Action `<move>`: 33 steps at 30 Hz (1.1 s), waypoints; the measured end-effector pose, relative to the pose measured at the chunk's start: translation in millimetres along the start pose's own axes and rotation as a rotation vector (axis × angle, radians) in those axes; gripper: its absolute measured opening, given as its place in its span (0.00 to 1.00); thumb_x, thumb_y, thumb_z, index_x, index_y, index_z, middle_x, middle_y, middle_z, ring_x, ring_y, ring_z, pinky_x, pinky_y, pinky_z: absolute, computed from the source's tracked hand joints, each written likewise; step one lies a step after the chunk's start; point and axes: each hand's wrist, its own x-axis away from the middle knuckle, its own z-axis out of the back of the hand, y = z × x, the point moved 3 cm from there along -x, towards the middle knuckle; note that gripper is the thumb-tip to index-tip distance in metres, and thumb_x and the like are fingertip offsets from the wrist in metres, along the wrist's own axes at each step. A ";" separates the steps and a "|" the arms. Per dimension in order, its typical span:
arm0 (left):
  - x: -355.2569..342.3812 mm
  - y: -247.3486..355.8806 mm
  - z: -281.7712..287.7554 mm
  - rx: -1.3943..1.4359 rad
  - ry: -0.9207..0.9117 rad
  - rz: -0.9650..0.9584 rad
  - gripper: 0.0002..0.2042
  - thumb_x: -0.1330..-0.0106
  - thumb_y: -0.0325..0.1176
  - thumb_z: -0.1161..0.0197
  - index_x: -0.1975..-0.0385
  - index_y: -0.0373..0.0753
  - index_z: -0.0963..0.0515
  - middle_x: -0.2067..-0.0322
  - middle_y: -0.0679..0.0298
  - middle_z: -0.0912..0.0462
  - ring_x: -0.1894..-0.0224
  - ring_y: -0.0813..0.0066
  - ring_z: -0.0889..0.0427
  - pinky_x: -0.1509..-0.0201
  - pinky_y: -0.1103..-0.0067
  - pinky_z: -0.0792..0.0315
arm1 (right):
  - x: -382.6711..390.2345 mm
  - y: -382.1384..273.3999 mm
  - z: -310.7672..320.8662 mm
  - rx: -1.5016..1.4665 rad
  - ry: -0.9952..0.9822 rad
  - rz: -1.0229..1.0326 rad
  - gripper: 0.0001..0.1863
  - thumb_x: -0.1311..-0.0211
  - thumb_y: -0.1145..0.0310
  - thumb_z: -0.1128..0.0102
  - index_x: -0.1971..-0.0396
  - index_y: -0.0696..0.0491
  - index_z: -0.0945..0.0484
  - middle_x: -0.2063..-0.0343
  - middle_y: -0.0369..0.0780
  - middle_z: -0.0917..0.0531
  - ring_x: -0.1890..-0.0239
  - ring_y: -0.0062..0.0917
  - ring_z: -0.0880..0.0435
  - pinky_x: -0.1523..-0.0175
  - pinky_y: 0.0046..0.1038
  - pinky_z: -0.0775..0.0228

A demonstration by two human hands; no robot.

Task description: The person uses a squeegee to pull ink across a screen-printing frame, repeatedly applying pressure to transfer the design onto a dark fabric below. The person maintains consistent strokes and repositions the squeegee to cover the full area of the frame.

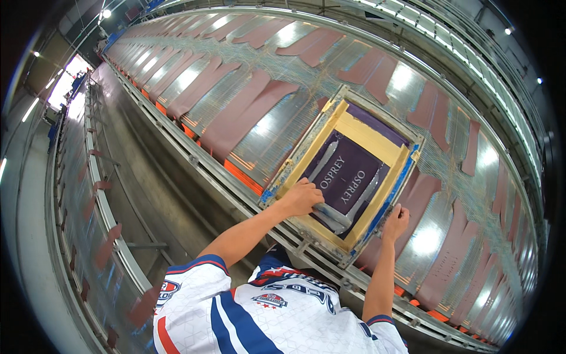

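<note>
A screen-printing frame [285,171] lies tilted across the long table in front of me. Its mesh is dark purple, with pale lettering in the middle and yellow tape [368,139] around the inside. Grey ink [336,217] lies in streaks along the sides and lower end of the mesh. My left hand [303,198] is closed over the frame's lower left side, beside the ink; what its fingers grip is hidden. Just outside the frame's right side, next to a blue strip [388,206], my right hand [397,223] is curled closed. I cannot make out anything in it.
Flat reddish-brown pieces [247,112] lie in rows along the shiny table [268,125]. A metal rail [177,144] edges its near side. Another long table [97,236] with similar pieces stands to the left, across a narrow aisle [147,177].
</note>
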 end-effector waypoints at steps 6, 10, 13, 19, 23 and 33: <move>65.8 -59.9 42.1 0.000 0.122 -0.101 0.20 0.57 0.30 0.26 0.60 0.47 0.17 0.59 0.75 0.16 0.56 0.73 0.21 0.46 0.72 0.34 | 40.0 -60.7 -60.3 0.062 0.008 0.040 0.17 0.29 0.57 0.42 0.65 0.59 0.21 0.70 0.45 0.17 0.65 0.38 0.18 0.55 0.39 0.28; 110.8 -60.5 43.4 0.009 0.116 -0.120 0.21 0.58 0.27 0.30 0.59 0.47 0.18 0.58 0.74 0.16 0.57 0.71 0.21 0.46 0.71 0.34 | 40.2 -52.5 -78.9 0.190 0.059 0.058 0.14 0.30 0.59 0.42 0.64 0.55 0.19 0.67 0.47 0.15 0.63 0.43 0.15 0.56 0.40 0.26; 128.1 -65.1 32.6 -0.062 0.153 -0.154 0.20 0.56 0.26 0.32 0.58 0.46 0.18 0.59 0.72 0.17 0.59 0.69 0.21 0.47 0.69 0.33 | 37.4 -59.2 -85.7 0.233 0.093 0.090 0.15 0.30 0.56 0.42 0.63 0.53 0.19 0.65 0.50 0.14 0.59 0.51 0.16 0.54 0.45 0.26; 94.5 -85.7 28.4 -0.114 0.173 -0.219 0.20 0.55 0.25 0.34 0.57 0.45 0.18 0.58 0.71 0.17 0.59 0.70 0.22 0.50 0.68 0.33 | 44.3 -90.7 -74.0 0.217 -0.001 -0.062 0.14 0.29 0.57 0.44 0.59 0.52 0.20 0.64 0.52 0.14 0.59 0.53 0.16 0.52 0.47 0.27; 2.2 -125.3 34.7 -0.139 0.231 -0.276 0.21 0.54 0.24 0.34 0.56 0.43 0.18 0.54 0.69 0.15 0.56 0.66 0.20 0.50 0.66 0.32 | 36.9 -96.2 -66.1 0.431 -0.060 0.055 0.13 0.30 0.58 0.40 0.56 0.52 0.18 0.59 0.48 0.13 0.52 0.47 0.17 0.46 0.43 0.27; -161.1 -155.8 90.4 0.070 0.143 -0.270 0.09 0.53 0.32 0.23 0.71 0.44 0.13 0.73 0.64 0.13 0.66 0.59 0.16 0.57 0.64 0.29 | -16.5 -252.4 -124.1 0.481 -0.651 0.647 0.20 0.40 0.51 0.31 0.61 0.53 0.15 0.64 0.46 0.13 0.54 0.42 0.17 0.42 0.42 0.29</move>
